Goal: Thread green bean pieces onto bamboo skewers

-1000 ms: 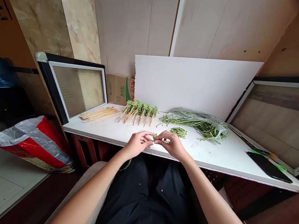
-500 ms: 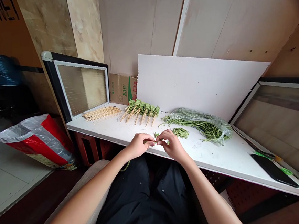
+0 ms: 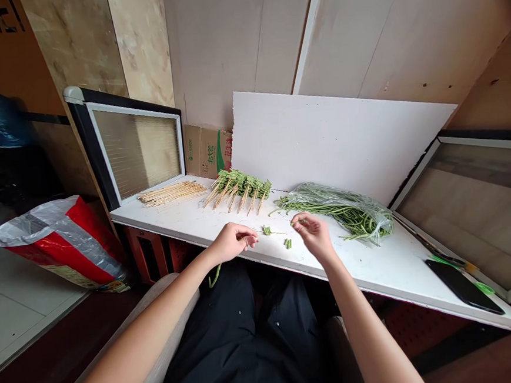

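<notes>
My left hand [image 3: 235, 240] is closed at the table's front edge around a long green bean [image 3: 215, 276], whose loose end hangs below the wrist. To its right, apart from it, my right hand [image 3: 314, 234] pinches a short piece of green bean at the fingertips. Between the hands lies a thin skewer with a few bean pieces [image 3: 266, 230] threaded on it. Several short cut bean pieces [image 3: 288, 244] sit just in front of it. The pile of cut pieces is hidden behind my right hand.
Farther back on the white table [image 3: 403, 274] are bare bamboo skewers [image 3: 171, 193], a stack of bean-loaded skewers [image 3: 241, 186] and a plastic bag of long green beans [image 3: 340, 208]. A black phone [image 3: 464, 287] lies at right, near scissors [image 3: 446, 256]. A red-and-white sack [image 3: 65, 245] stands left.
My hands were together over the bean; now they are apart. The right hand has moved right with a short piece, over the pile. The skewer and cut pieces between them now show.
</notes>
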